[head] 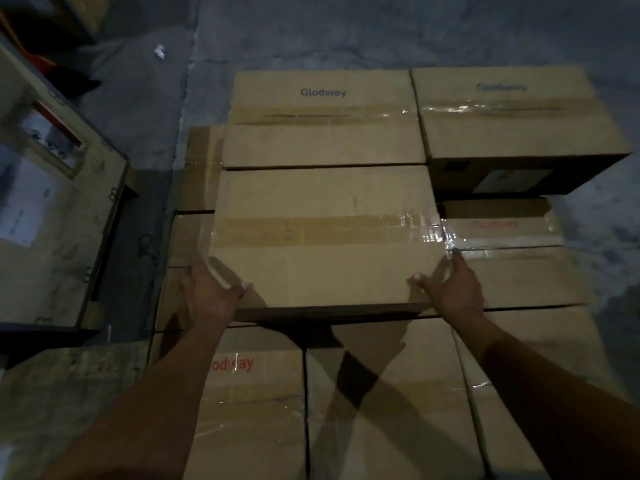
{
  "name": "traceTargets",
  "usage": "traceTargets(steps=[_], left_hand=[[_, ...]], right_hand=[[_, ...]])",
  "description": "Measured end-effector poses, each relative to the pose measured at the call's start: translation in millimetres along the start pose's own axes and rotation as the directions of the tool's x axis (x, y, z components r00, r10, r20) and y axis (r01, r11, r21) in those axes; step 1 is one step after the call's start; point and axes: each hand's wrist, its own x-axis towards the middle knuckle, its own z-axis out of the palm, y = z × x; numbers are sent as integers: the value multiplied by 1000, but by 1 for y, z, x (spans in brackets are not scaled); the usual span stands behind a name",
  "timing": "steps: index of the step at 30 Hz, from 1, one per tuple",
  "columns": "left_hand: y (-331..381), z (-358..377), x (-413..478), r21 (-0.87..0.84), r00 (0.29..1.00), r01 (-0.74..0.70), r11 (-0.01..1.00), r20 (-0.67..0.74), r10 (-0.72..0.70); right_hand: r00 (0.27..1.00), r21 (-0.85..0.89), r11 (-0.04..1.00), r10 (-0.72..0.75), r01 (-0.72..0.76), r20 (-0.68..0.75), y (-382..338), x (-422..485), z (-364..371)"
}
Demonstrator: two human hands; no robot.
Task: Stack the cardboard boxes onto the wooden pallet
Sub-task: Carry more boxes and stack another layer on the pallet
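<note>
Nearest the camera lay the lower layer of sealed cardboard boxes, packed edge to edge, one printed in red lettering. Two bare forearms reached forward over them. On top of that layer sat the box being handled, a wide taped carton with its long side toward the person. The left hand gripped its near left corner, thumb lying on the top face and fingers wrapped down the side. The right hand mirrored this at the near right corner, thumb on top and fingers spread along the right edge close to the shiny tape. Both hands were spread around the corners, not pinching.

Beyond it stood two more upper boxes, one marked Glodway touching the far edge of the held box, and another to its right. The wooden pallet itself was hidden under the stack; concrete floor showed around it.

Judging by its size and the two-handed hold, the carton was probably moderately heavy, with stiff walls but a smooth, somewhat slippery surface where tape covered it. Corners and bottom edges looked the soundest places to hold. All boxes were taped shut, so their contents could not be told.
</note>
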Motion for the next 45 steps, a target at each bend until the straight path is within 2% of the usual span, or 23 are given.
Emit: traceTargets(steps=[3,5,8,11,12,17,20,25,30,37,41,45], left_hand=[[21,-10,-33,116,978,-207,971,-8,210],[33,-22,-64,176,927,-365,914,-24,374],[60,-48,-114,266,808,-559,785,-40,588],[94,-89,-179,366,679,-673,643,-39,733],[106,-103,-201,389,635,-698,602,-54,771],[160,-172,-325,380,521,-769,513,-93,849],[200,-201,-389,375,423,-819,434,-116,899],[286,-206,-501,276,258,-918,285,-129,957],[360,-160,-618,153,74,-985,84,-73,995],[437,-38,-761,-28,-126,-992,-125,62,990],[481,55,-847,-135,-230,-968,-213,127,965],[516,152,-922,-224,-301,-942,-252,222,928]], right_hand=[[994,-92,991,-104,101,-25,-12,-20,-21],[982,-176,968,-187,179,-30,-18,-43,-47],[954,-268,930,-285,253,-88,-27,-76,-95],[908,-268,909,-373,318,-188,-36,-123,-154],[887,-258,905,-399,340,-231,-40,-140,-175],[820,-205,910,-413,359,-395,-45,-238,-293],[748,-188,912,-407,364,-524,-33,-289,-368],[664,-180,956,-290,232,-689,20,-359,-495],[542,-72,997,-77,30,-837,111,-420,-608],[433,60,983,130,-172,-892,258,-484,-708],[363,133,947,239,-293,-901,354,-494,-754],[335,218,892,361,-395,-870,442,-490,-795]])
